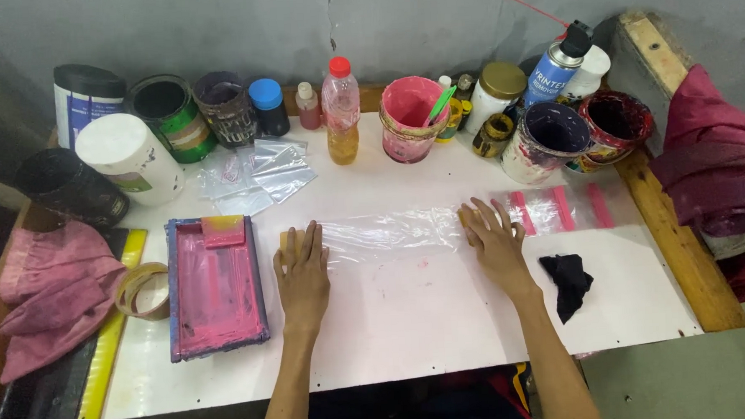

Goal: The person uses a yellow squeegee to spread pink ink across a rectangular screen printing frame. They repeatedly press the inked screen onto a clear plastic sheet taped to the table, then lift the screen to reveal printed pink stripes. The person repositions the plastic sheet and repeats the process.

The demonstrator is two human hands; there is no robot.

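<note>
Item: clear film, mid-table, between pink frame & black rag. Your L hand & R hand: fingers flat, spread, pinning both ends. Step: prob. smoothing/positioning. Next needs even pressure, no creases.

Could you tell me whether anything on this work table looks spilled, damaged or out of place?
Faint pink smears mark the white table top just below the clear plastic sheet that the left hand and right hand press flat. The paint tubs at the back are crusted with drips. Nothing has tipped over.
</note>
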